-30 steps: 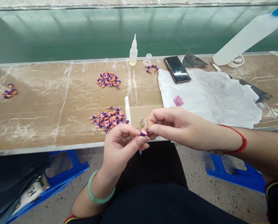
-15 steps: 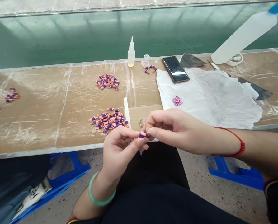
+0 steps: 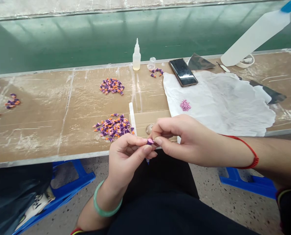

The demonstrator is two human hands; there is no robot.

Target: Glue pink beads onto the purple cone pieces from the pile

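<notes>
My left hand [image 3: 129, 155] pinches a small purple piece with a pink end face [image 3: 150, 141] between thumb and forefinger, just past the table's front edge. The thumb and forefinger of my right hand [image 3: 181, 138] close on a tiny pink piece [image 3: 153, 141], which is up against that pink face; the fingertips mostly hide it. To the left of my hands lies a pile of small purple, orange and pink figures [image 3: 114, 125]. A tight cluster of tiny pink pieces [image 3: 185, 105] rests on white paper [image 3: 223, 101] beyond my right hand.
A second pile of figures [image 3: 111, 86] sits further back, near a dropper bottle [image 3: 136, 57] and a small clear cup [image 3: 152, 63]. A phone [image 3: 183, 72] overlaps the paper. At back right are a large white bottle [image 3: 255, 37] and a tape roll [image 3: 246, 61]. Blue stools [image 3: 74, 176] stand below.
My right fingertips have brought the tiny pink piece leftward against the pink face of the purple piece. The left hand has barely moved.
</notes>
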